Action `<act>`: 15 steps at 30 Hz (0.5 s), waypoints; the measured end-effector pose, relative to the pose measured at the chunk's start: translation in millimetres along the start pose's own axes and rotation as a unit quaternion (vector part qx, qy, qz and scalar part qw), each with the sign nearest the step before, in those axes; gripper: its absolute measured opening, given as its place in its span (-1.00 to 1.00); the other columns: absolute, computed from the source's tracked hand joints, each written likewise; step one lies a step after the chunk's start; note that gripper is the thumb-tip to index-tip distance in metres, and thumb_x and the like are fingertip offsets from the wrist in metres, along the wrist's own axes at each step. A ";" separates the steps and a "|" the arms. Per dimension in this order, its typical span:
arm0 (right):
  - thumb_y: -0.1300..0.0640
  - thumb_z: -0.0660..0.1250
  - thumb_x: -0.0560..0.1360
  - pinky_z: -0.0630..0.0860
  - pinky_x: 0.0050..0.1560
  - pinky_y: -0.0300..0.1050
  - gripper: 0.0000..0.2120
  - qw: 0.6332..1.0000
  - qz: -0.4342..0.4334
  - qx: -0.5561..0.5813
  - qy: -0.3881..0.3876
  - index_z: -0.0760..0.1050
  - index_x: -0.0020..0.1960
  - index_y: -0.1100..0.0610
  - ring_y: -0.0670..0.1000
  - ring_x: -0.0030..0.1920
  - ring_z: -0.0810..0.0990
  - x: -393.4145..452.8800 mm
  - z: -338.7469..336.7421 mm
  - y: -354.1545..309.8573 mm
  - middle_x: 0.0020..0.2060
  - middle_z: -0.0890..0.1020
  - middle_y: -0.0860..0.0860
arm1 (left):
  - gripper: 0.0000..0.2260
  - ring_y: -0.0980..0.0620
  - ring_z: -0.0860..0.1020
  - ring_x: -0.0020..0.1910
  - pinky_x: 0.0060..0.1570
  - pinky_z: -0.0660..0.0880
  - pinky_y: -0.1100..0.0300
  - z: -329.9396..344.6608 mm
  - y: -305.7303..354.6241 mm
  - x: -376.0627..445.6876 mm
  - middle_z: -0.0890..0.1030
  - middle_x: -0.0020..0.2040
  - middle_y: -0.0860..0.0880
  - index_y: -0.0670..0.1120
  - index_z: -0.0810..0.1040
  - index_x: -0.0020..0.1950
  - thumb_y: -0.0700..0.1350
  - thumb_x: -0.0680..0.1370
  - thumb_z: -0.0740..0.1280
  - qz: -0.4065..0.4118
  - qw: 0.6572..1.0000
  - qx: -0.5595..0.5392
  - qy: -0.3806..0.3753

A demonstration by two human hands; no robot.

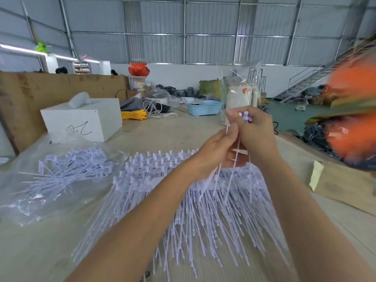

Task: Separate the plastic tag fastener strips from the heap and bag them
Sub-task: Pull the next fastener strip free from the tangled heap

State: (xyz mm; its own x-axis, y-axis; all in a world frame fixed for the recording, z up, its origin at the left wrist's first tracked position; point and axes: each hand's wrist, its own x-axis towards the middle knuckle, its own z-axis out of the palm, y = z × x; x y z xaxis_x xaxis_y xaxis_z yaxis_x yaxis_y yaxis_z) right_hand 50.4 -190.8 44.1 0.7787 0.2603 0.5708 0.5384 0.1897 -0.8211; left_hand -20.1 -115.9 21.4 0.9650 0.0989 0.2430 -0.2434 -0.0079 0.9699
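A big heap of pale lilac tag fastener strips [183,200] lies spread on the table in front of me. Both hands are raised above its far edge. My right hand [252,131] grips a small bunch of strips [234,176] by their heads, the tails hanging down. My left hand [215,149] pinches the thin tail of one of those strips just below the right hand. To the left lies a clear plastic bag [30,192] with a smaller pile of separated strips [75,165] on it.
A white box [85,121] stands at the back left, with a yellow cable coil [134,115], a blue basket [205,107] and a cream jug in clear wrap [240,96] behind. A cardboard sheet [345,186] lies at the right edge. Blurred orange shapes [354,98] sit far right.
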 end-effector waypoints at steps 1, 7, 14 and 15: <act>0.09 0.42 0.45 0.49 -0.34 -0.35 -0.90 1.000 -0.001 0.005 0.004 0.57 -0.20 0.08 -0.19 -0.39 0.53 2.9 0.2 -2.2 -0.35 0.58 -0.03 | -0.53 -0.13 0.60 -0.15 0.02 0.56 -0.09 4.2 -0.9 -0.2 0.57 -0.07 -0.17 -0.21 0.35 0.33 0.12 0.61 0.05 -0.003 0.999 -0.030 0.009; 0.01 0.42 0.45 0.37 -0.32 -0.36 -0.73 0.988 -0.083 -0.128 0.020 0.56 -0.06 0.23 -0.11 -0.26 0.48 19.2 1.3 -24.9 -0.24 0.56 0.01 | -0.72 0.03 0.59 -0.38 -0.30 0.60 0.11 21.2 2.7 -3.1 0.59 -0.28 -0.07 -0.15 0.40 0.15 0.00 0.66 0.03 0.053 0.994 -0.082 0.058; -0.03 0.38 0.48 0.35 -0.48 -0.35 -0.74 0.994 -0.043 -0.094 -0.048 0.54 -0.11 0.18 -0.20 -0.48 0.43 24.3 1.3 -28.8 -0.38 0.50 -0.02 | -0.74 0.18 0.18 -0.64 -0.61 0.12 0.43 12.7 8.4 -3.8 0.31 -0.53 0.06 -0.09 0.39 -0.15 -0.04 0.66 0.07 0.032 0.997 -0.004 0.066; -0.05 0.36 0.49 0.34 -0.52 -0.34 -0.76 0.996 -0.005 -0.062 -0.064 0.53 -0.15 0.14 -0.21 -0.55 0.39 23.6 -1.2 -25.6 -0.43 0.49 -0.03 | -0.74 0.18 0.16 -0.64 -0.61 0.10 0.45 9.4 9.5 -3.8 0.29 -0.56 0.09 -0.09 0.38 -0.17 -0.03 0.66 0.08 0.016 0.998 -0.001 0.062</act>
State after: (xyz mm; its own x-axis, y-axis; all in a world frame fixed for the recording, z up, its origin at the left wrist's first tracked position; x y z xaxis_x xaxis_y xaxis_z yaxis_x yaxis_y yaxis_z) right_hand 55.4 -190.6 78.6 0.7295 0.3797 0.5690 0.5879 0.0771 -0.8052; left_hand -25.2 -125.7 29.8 0.9370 0.2208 0.2706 -0.2749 -0.0116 0.9614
